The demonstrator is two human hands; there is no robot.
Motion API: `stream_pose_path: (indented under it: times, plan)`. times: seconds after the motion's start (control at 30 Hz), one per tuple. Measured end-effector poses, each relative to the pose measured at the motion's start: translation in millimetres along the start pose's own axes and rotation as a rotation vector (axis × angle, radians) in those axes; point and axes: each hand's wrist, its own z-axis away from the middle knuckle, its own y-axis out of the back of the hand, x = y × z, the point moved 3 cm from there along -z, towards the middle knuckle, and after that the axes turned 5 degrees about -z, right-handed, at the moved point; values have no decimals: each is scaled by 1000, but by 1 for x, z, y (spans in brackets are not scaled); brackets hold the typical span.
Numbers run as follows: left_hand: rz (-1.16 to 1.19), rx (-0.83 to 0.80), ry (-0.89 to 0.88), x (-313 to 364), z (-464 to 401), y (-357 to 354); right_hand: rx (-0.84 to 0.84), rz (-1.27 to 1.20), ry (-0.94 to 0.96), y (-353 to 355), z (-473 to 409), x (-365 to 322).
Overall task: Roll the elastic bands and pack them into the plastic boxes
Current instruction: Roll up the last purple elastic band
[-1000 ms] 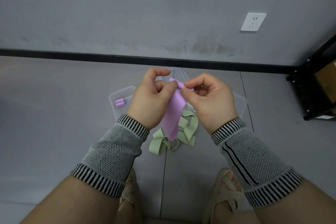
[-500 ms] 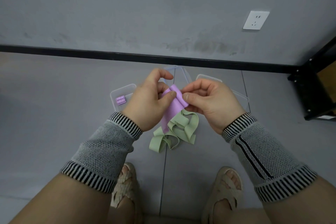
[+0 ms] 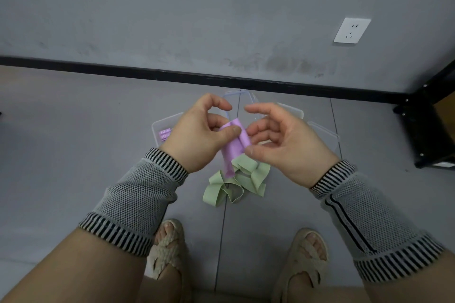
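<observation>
A: What sits nearest?

B: Two feet in woven sandals [image 3: 167, 246] on the grey floor [image 3: 61, 155], with both forearms above them in knitted grey sleeves [image 3: 138, 202] with striped cuffs.

A: And beyond the feet?

B: A loose tangle of green elastic bands [image 3: 236, 182] lies on the floor, between the wrists and a little below them.

A: What are the hands doing?

B: The left hand [image 3: 197, 135] pinches the rolled top of the purple elastic band [image 3: 234, 147] between thumb and fingers. The right hand [image 3: 280, 145] has its thumb against the roll's right edge, fingers loosely curled just behind it and the forefinger stretched out above. The band's free tail hangs down toward the green ones.

A: Where are the boxes?

B: The clear plastic boxes [image 3: 157, 128] lie on the floor behind the hands, partly hidden. The left one holds something purple [image 3: 163, 134] in its corner.

A: Farthest back?

B: A grey wall with a black skirting, a white socket [image 3: 352, 30] at the right, and a black frame [image 3: 423, 115] at the far right.
</observation>
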Motion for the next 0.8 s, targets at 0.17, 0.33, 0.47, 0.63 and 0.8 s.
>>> stream_pose_path:
  times: [0.17, 0.33, 0.47, 0.63, 0.8]
  plan:
    - [-83, -114, -18, -1, 2, 3, -109, 260, 65, -5, 9, 4]
    - [-90, -148, -2, -3, 3, 3, -90, 216, 61, -8, 8, 4]
    - [-141, -117, 42, -9, 3, 12, -59, 68, 34, -6, 7, 4]
    - [-84, -107, 32, -11, 1, 19, -24, -31, 25, -1, 6, 5]
    - [19, -34, -22, -1, 1, 12, 27, -44, 65, -4, 3, 4]
